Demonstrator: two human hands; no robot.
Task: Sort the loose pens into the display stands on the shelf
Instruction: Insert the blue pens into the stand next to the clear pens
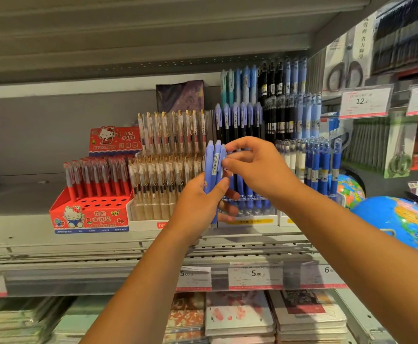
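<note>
Left hand grips a bundle of lilac-blue pens, upright, tips down, held out in front of the shelf. Right hand is at the bundle's upper end, thumb and forefinger curled and pinching there. Both hands meet on the bundle. Directly behind them: blue-pen stand, rows filled. Red stand at left, front holes open. Globe at right, well apart

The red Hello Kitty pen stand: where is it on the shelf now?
Head view: the red Hello Kitty stand sits on the shelf, left side, right beside the clear stand of gold-clip pens on its right.
</note>
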